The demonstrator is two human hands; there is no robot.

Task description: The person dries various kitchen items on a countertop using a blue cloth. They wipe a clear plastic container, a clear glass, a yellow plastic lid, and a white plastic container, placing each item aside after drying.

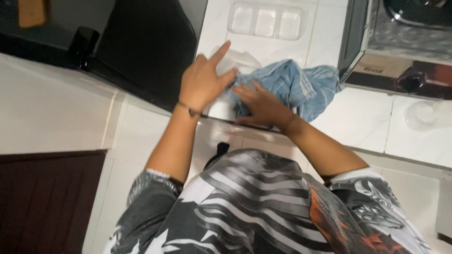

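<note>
Striped shirt (254,207) fills the lower frame, both arms reaching out from it to a white tiled counter (362,124). Left hand (203,82) rests on a clear container (235,61), fingers spread and closing on nothing, apparently to steady it. Right hand (261,104) presses flat, fingers extended, on a blue striped cloth (296,87) bunched against that container, as if wiping. Clear three-compartment tray (266,21) lies beyond; a metal appliance (400,42) stands just beside the cloth.
</note>
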